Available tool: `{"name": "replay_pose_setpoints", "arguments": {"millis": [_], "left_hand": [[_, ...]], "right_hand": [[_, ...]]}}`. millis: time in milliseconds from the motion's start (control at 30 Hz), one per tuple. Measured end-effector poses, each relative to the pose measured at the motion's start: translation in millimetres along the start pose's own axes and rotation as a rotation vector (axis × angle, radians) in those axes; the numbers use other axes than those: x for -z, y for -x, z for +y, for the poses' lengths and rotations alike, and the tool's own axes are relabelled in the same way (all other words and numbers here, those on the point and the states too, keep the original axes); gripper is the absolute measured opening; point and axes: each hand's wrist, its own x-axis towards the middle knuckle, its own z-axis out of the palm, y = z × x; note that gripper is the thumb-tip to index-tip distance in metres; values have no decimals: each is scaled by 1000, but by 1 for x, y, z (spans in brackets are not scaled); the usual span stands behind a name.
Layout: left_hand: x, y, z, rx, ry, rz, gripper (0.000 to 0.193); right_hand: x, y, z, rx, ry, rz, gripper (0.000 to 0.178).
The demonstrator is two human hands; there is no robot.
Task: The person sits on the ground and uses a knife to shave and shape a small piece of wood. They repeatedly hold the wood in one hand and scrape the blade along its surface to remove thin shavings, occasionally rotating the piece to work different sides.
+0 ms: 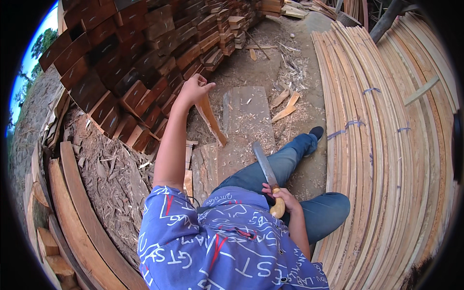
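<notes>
My left hand is stretched out forward, its fingers closed at the upper end of a narrow piece of wood. That piece stands tilted, its lower end by a flat wooden board on the ground. Close to my body, my right hand grips a machete by its pale, rounded wooden handle. Its blade points forward over my leg, apart from the wood in my left hand.
A tall stack of dark sawn timber rises at the front left. Long pale planks, some bound with strips, lie along the right. Curved slabs lie at the left. Wood chips litter the ground near my legs.
</notes>
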Motion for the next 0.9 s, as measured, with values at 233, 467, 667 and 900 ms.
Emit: {"name": "replay_pose_setpoints", "arguments": {"millis": [233,467,667,900], "left_hand": [[15,17,15,111,-282,105,59],[14,18,-23,-685,-322,299,56],[29,39,1,-178,-629,53,69],[59,45,6,74,-447,-463,57]], "right_hand": [[1,-5,4,7,-16,53,64],[2,-7,9,41,0,48,56],[1,-6,8,40,-12,69,54],[0,-6,7,35,-8,62,52]]}}
